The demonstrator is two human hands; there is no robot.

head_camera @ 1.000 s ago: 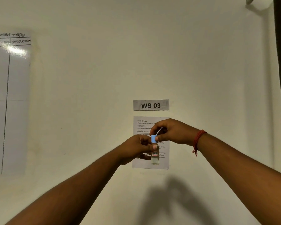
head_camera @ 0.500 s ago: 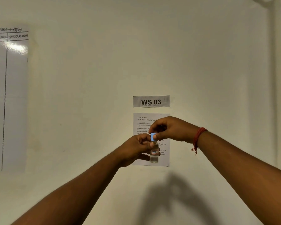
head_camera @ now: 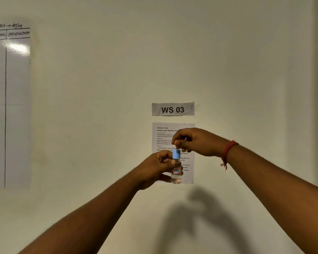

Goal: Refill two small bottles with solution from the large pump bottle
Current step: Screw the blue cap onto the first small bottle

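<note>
1. Far left, a whiteboard (head_camera: 9, 107) is seen on the wall, ruled into columns – no part in the step.

2. The left hand (head_camera: 158, 167) is wrapped around the small bottle (head_camera: 176, 173); the grip is closed on its upper body, thumb pressed just under the neck. The bottle is held upright in mid-air, in front of the instruction sheet (head_camera: 165, 136) taped below the "WS 03" sign (head_camera: 173, 109). No desk is in view.

3. Clear liquid is visible in the bottle's lower part, and the blue cap (head_camera: 176, 154) sits on the neck.

4. The right hand (head_camera: 196, 142) is poised just above the cap, its fingertips (head_camera: 177, 143) pinched narrow; whether the cap's top is touched cannot be told. A red thread bracelet (head_camera: 228, 153) is worn at that wrist.

5. The step is judged to be capping or uncapping – which, cannot be told. To do it well, the bottle should be kept vertical and steady by the left hand while the cap is turned squarely, so nothing is spilled and the thread is not crossed.

6. The large pump bottle is not in view.
</note>
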